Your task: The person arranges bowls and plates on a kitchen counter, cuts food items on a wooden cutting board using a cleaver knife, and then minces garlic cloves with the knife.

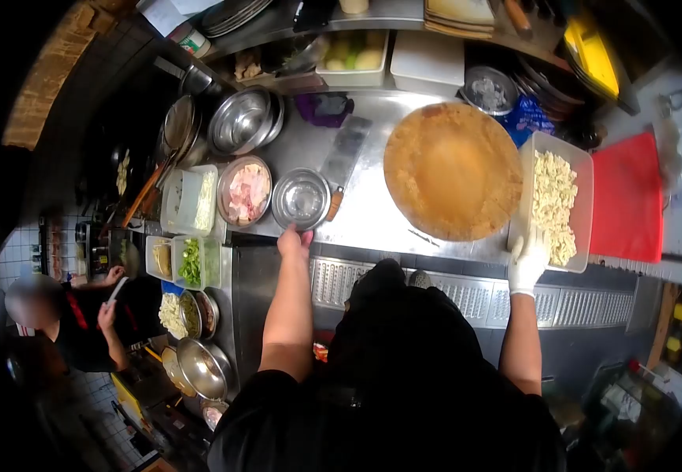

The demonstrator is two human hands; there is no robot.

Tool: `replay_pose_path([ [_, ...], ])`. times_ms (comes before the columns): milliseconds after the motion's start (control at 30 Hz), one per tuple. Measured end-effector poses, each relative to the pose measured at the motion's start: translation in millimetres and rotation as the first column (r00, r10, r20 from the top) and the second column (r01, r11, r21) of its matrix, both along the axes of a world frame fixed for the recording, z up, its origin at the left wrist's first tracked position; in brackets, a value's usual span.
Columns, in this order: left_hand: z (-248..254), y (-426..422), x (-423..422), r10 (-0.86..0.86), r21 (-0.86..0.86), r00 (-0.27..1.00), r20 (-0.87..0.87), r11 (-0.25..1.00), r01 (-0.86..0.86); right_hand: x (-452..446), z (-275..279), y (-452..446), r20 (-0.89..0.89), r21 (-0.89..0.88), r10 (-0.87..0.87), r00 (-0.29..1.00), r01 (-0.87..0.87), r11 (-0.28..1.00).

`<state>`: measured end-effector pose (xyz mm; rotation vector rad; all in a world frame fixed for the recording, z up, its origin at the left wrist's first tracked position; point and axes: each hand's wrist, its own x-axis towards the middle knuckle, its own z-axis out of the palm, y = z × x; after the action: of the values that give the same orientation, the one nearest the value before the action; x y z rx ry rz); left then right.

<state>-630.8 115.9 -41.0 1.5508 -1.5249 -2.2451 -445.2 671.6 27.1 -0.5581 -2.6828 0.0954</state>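
My bare left hand (294,241) is at the near rim of a small metal bowl (302,198), its fingers closed on the edge. The bowl looks to hold a clear liquid. Beside it lies a cleaver (346,149) with a wooden handle. My right hand (530,263), in a white glove, grips the near left corner of a plastic tub (583,189), fingers over the rim. Chopped pale food (555,204) fills much of the tub. A round wooden chopping block (453,171) stands between my hands. Left of the metal bowl is a bowl of raw meat (246,191).
A red board (628,197) lies right of the tub. Stacked metal bowls (241,120) stand at the back left, and tubs of greens (190,262) nearer. Above is a loaded shelf (388,16). A co-worker (81,322) holds a knife at the left.
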Motion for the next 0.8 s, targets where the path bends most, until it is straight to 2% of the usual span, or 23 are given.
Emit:
replay_pose_path([
  [100,-6.4,-13.7,-18.2,-0.095,-0.050,0.995,-0.006,0.994,0.094,-4.2,-3.5,-0.4,0.043,0.026,-0.038,0.998,0.037,0.999],
  [233,24.6,-6.7,-31.0,-0.090,0.005,0.993,-0.074,0.996,0.090,-12.0,-0.9,-5.6,0.090,0.081,-0.080,0.993,0.073,0.994],
  [267,39.1,1.4,-35.6,-0.107,-0.026,0.992,-0.069,0.994,0.105,-11.7,-7.2,-3.4,0.077,0.096,-0.083,0.994,0.076,0.993],
  [400,35.3,10.2,-67.5,-0.131,-0.032,0.979,-0.155,0.991,0.128,-6.7,-17.5,-1.4,0.127,0.083,-0.153,0.980,0.143,0.986],
  [433,33.3,12.2,-76.4,-0.133,-0.047,0.977,-0.167,0.991,0.127,-8.2,-19.1,-0.9,0.147,0.072,-0.150,0.978,0.141,0.987],
  [500,27.0,15.7,-90.9,-0.074,0.016,0.979,-0.192,0.997,0.079,-9.6,-10.6,-2.3,0.153,-0.069,-0.099,0.983,0.110,0.991],
  [567,45.8,28.7,-103.2,-0.082,-0.077,0.974,-0.210,0.995,0.067,-9.0,-13.4,-0.1,0.149,-0.009,-0.084,0.985,0.087,0.996],
  [633,47.2,36.8,-106.6,-0.040,-0.043,0.969,-0.245,0.999,0.030,-3.7,-26.5,6.4,0.109,0.127,-0.069,0.992,0.055,0.990],
  [700,52.4,39.4,-98.8,-0.023,-0.076,0.969,-0.248,0.997,0.005,1.3,-36.8,15.0,0.120,0.113,-0.039,0.992,0.026,0.993],
  [767,50.0,31.9,-76.1,-0.021,-0.051,0.976,-0.216,0.999,0.010,7.2,-38.6,21.8,0.205,-0.030,-0.017,0.979,0.024,0.999],
  [800,49.0,27.3,-61.5,0.016,-0.055,0.974,-0.225,0.998,-0.029,4.9,-30.1,16.0,0.198,-0.033,0.020,0.980,-0.014,0.999],
])
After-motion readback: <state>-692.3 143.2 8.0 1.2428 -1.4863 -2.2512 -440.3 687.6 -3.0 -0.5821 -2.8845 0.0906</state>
